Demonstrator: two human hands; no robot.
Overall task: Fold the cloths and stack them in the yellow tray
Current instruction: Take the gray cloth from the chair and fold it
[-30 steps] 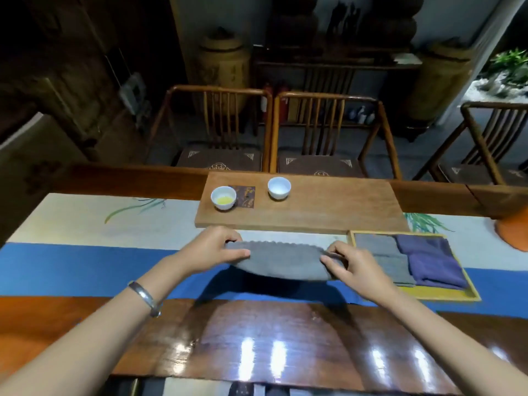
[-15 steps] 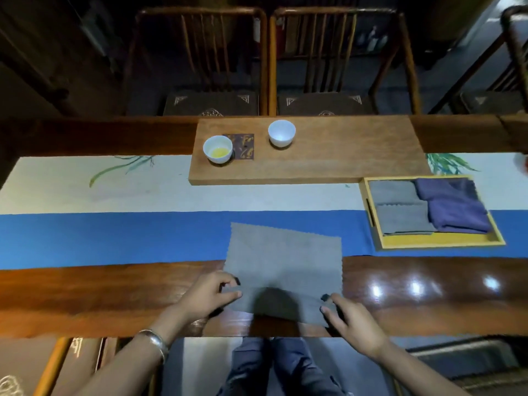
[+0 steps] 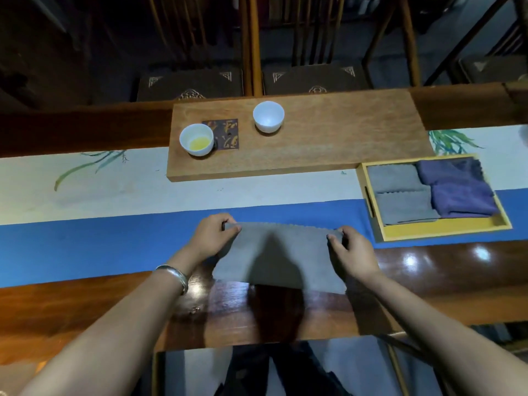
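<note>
The left hand pinched the far left corner of a grey cloth between thumb and fingers. The cloth lay between both hands on the table; the right hand gripped its far right corner. The first fold seemed underway. Next, likely a second fold, then the yellow tray, right of the fingers.

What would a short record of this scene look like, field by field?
Cloth in hand: grey cloth, lying on the table, folded over
Left hand: pinches the cloth's far left corner
Right hand: pinches the far right corner
Yellow tray: to the right, holds folded grey cloths and purple cloths
Wooden board: carries two white cups; the left cup holds yellow liquid
Step left: finish folding, place in tray
</note>
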